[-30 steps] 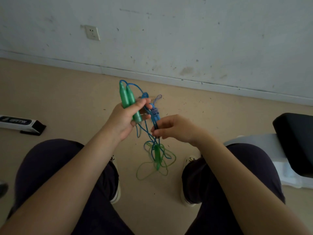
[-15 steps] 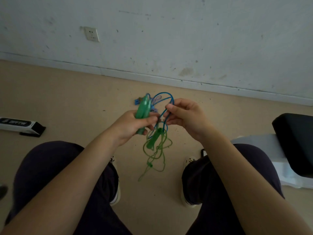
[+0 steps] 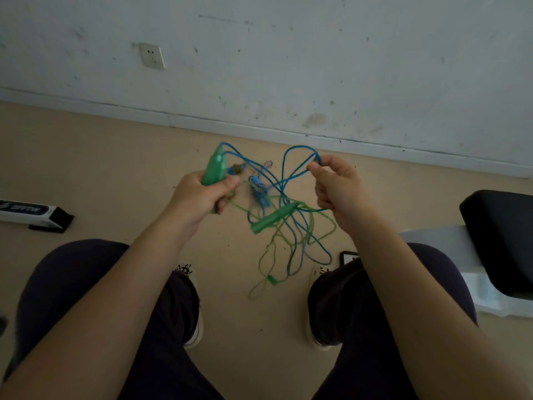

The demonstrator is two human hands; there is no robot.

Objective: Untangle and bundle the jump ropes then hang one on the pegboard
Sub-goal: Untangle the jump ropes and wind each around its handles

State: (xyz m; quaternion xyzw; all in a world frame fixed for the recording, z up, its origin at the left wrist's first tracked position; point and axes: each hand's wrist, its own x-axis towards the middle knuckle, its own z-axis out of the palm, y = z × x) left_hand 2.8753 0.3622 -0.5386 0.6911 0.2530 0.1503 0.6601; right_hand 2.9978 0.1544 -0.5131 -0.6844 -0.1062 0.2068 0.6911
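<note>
I am seated, holding tangled jump ropes above the floor between my knees. My left hand (image 3: 202,196) is closed around green handles (image 3: 215,167) that point up and away. My right hand (image 3: 336,184) pinches a loop of blue cord (image 3: 300,157) near its top. Between the hands hangs a knot of blue and green cord (image 3: 291,238), with a loose green handle (image 3: 272,217) lying slantwise in it and a blue handle (image 3: 258,187) with a blue-and-white braided cord beside my left hand. Thin green loops dangle lowest. No pegboard is in view.
Beige floor meets a scuffed white wall with a socket (image 3: 152,55). A white and black box (image 3: 31,213) lies on the floor at the left. A black padded seat (image 3: 501,235) over a white frame stands at the right. A phone (image 3: 347,258) lies by my right knee.
My hands have moved apart: the right hand drew the blue loop out to the right, the left hand shifted left with the green handles. The tangle has spread wider between them.
</note>
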